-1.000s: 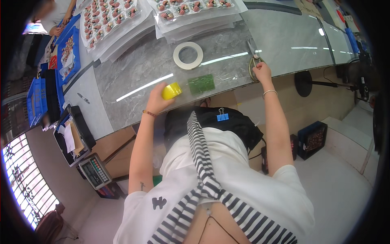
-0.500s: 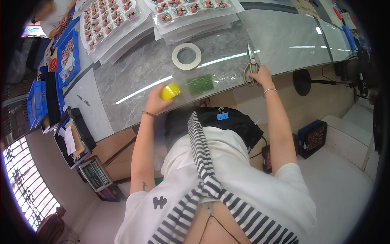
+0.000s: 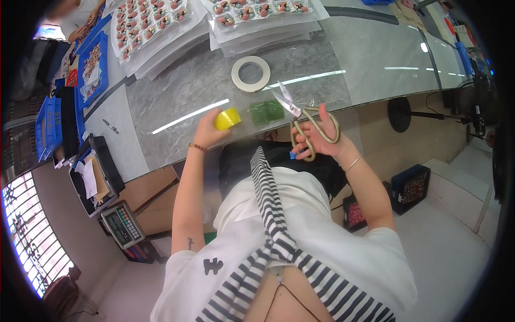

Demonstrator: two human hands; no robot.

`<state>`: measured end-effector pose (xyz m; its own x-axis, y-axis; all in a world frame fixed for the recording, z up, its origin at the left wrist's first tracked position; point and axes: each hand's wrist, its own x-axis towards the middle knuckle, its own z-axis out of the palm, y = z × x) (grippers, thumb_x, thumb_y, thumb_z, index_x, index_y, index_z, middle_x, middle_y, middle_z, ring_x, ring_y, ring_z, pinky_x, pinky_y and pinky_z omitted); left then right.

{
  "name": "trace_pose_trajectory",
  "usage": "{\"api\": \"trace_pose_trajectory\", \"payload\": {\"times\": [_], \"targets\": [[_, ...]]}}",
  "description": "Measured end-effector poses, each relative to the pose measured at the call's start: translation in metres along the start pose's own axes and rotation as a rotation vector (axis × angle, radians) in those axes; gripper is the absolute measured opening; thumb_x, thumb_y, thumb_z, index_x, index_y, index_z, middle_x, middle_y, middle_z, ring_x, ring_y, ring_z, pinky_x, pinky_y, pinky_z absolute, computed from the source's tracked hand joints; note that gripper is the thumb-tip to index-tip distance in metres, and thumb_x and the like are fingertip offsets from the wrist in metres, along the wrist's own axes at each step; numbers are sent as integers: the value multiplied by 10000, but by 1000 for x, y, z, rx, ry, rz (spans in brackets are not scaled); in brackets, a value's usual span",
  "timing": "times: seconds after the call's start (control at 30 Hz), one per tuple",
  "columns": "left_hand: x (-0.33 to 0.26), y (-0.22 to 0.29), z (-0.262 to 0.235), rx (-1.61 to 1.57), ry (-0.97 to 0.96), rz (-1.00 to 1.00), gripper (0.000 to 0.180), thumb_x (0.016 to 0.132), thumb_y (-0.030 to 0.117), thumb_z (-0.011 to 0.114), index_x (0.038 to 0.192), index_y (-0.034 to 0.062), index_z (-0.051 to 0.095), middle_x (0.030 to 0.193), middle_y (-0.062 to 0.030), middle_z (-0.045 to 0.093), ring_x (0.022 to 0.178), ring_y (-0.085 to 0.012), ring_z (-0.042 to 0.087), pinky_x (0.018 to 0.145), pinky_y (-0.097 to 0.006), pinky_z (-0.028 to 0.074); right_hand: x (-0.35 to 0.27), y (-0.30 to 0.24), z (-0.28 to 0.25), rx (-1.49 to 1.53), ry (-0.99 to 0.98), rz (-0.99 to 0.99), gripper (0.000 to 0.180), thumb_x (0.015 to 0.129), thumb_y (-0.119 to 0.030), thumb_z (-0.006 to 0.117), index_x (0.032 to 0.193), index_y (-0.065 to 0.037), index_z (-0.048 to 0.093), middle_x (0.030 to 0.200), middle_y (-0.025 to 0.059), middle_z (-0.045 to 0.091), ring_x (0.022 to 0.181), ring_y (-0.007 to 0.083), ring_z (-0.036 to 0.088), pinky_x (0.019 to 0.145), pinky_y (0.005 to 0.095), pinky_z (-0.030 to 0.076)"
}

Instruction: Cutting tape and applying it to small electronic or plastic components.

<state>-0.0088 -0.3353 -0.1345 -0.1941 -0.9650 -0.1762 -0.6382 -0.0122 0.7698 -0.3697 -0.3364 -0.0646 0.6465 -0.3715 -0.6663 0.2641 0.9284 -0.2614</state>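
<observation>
The scissors, blades parted, sit gripped in the right hand at the near edge of the marble table. At their nine o'clock lies a green pad, then the yellow tape roll clasped by the left hand. A white tape ring lies at eleven o'clock from the scissors.

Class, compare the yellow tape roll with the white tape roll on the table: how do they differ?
The yellow tape roll is small and bright yellow; the white tape roll is wider and pale. The yellow tape roll is held in the left hand; the white tape roll lies flat, untouched, farther back on the table. Both are ring-shaped.
</observation>
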Motion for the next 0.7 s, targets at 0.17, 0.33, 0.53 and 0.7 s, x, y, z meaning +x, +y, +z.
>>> {"api": "trace_pose_trajectory", "payload": {"times": [0.17,0.33,0.53,0.7], "targets": [[1,2,0,7,14,20,429,626,234,745,939,12,553,883,-193,601,831,-371,592,739,-402,477,11,29,45,104,-23,371,948,682,-875,444,968,24,526,785,119,575,693,333,610,754,592,502],[0,-1,0,-7,37,39,440,621,235,741,957,15,562,900,-195,609,853,-373,598,750,-403,481,30,25,54,26,30,417,927,676,-876,455,917,15,533,744,92,546,614,247,552,762,593,488],[-1,-4,0,7,-1,-29,481,611,248,744,988,12,561,921,-202,615,887,-379,604,765,-406,484,49,26,59,-102,71,466,926,660,-884,465,897,10,525,725,77,535,588,211,522,761,550,498],[0,-9,2,22,-7,-6,500,600,236,741,1010,13,564,929,-205,615,904,-379,601,778,-404,485,65,34,63,-210,98,389,912,661,-890,451,887,-7,495,708,56,494,566,167,492,774,517,515]]}}
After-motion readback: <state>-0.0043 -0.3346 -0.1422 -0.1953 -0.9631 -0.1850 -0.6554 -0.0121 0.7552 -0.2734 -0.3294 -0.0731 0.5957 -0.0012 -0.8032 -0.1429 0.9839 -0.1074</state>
